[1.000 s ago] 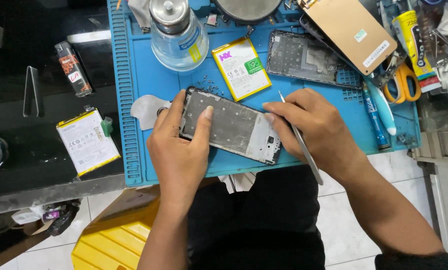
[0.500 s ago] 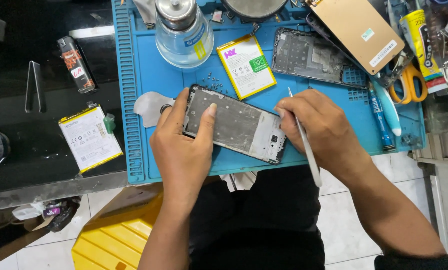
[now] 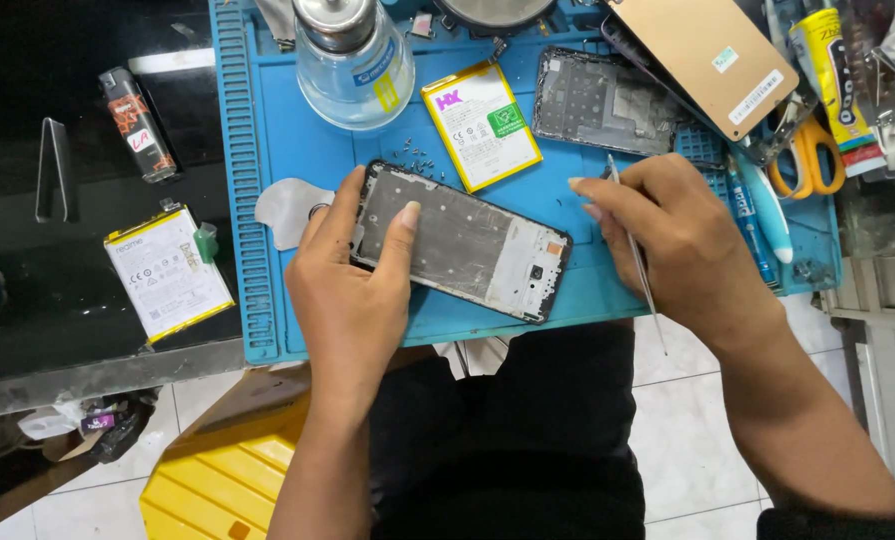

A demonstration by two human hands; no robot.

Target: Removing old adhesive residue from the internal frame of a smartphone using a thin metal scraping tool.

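Observation:
An opened phone frame lies face down on the blue work mat. My left hand rests on its left end, thumb along the edge and forefinger pressed on the bare metal inside. My right hand hovers just right of the frame and grips thin metal tweezers that point up and away from me. Several tiny screws lie on the mat above the frame.
A yellow-edged battery, a second phone frame, a gold back cover and a glass bottle sit further up the mat. Scissors and pens lie at right. Another battery and a lighter rest on the black bench.
My right hand has lifted off the frame's right end and moved right with the tweezers. My left hand still holds the frame.

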